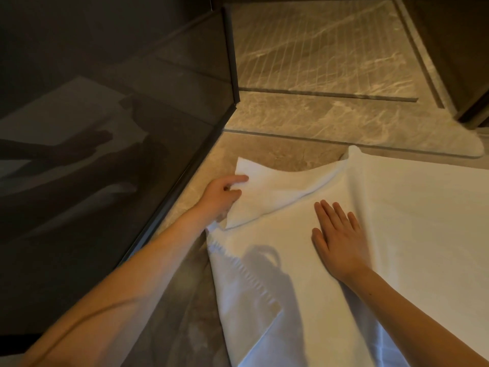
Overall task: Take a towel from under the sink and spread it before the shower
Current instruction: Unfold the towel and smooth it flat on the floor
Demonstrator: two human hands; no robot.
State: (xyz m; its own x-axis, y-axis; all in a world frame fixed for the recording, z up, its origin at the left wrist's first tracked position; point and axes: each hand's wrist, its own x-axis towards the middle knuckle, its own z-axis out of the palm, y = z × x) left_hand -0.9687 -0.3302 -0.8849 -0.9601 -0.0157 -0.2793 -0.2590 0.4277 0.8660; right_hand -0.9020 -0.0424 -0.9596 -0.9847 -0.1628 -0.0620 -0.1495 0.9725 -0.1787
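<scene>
1. Two surfaces meet underfoot: a beige marble floor [277, 152] with pale veining, and beyond a dark grout line the shower floor [325, 49] cut with parallel drainage grooves.
2. Dark tinted glass panel [105, 128] in a black frame runs diagonally down the left side, reflecting an arm and white cloth. Dim, warm light overall.
3. White towel [397, 234] lies on the marble floor just short of the shower threshold, its left edge near the glass panel's base. Mostly flat on the right; soft creases across the middle.
4. Towel's near left edge shows a ribbed woven band [248, 276]; its far left corner is folded back over itself and raised.
5. Left hand [222, 194] pinches that folded corner, fingers curled into the cloth.
6. Right hand [338, 237] rests palm-down on the towel's middle, fingers straight and slightly fanned.
7. Arm shadow falls across the towel's lower part.
</scene>
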